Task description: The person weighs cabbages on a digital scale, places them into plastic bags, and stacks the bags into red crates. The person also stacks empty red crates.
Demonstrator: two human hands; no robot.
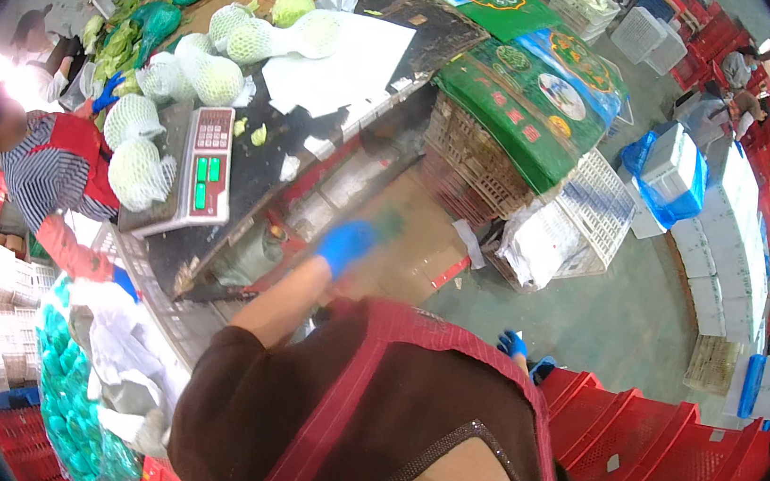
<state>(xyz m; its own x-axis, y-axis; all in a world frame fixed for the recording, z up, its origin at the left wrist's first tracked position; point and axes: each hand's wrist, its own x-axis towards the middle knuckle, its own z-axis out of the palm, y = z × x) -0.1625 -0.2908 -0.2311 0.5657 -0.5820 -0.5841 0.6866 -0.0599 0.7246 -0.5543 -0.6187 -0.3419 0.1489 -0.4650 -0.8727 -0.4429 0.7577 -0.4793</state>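
My left hand (346,246), in a blue glove, reaches out over the floor beside the dark table (324,153). Motion smears its fingers, and a blurred green patch (391,226) shows just past them; I cannot make out whether it is held. Low by my right side is my right hand (513,343), also blue-gloved, its fingers apart with nothing seen in them. Beneath the left hand lies flat brown cardboard (427,245). On the table, cabbages in white foam nets (211,78) sit around a digital scale (210,168), with one netted cabbage (139,176) on its platform.
A white sheet (348,65) lies on the table. Beyond the cardboard, printed green sacks (524,104) cover stacked crates (475,160). Red crates (655,452) stand at my right, white boxes (722,241) farther off. A co-worker in a red apron (81,154) stands across the table.
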